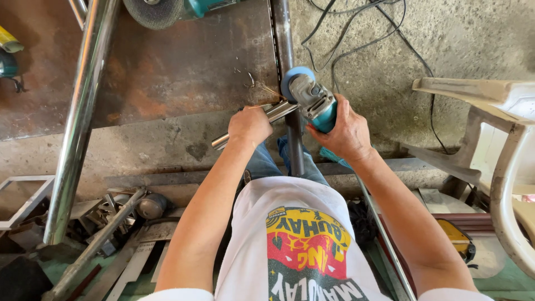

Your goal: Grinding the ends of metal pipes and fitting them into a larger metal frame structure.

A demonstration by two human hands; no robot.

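- Gripping a short steel bar (253, 121), the left hand (249, 126) is closing its fingers round the bar's middle; bar is lying slanted, lower end sticking out left of the fist, upper end reaching twd the grinder.
- Right hand (341, 132) is wrapping round the teal body of an angle grinder (312, 99), thumb on the near side, fingers curling over the far side.
- Grinder's blue disc (292, 78) is sitting just at the bar's upper end, over the edge of a rusty steel plate (167, 72); can't tell if disc & bar are touching.
- A dark pipe (290, 95) is running top to bottom under both hands, btwn the person's knees.
- Person is wearing a white printed shirt (295, 245) & jeans, standing over concrete floor.
- A long shiny tube (78, 117) is leaning along the left side, crossing the plate.
- A 2nd grinder (167, 10) is lying at the plate's top edge, well apart from the hands.
- Black cables (356, 39) are trailing over the concrete, upper right.
- A white plastic chair (501, 150) is standing at right.
- Scrap metal bits (111, 223) are piling up lower left, near the tube's foot.
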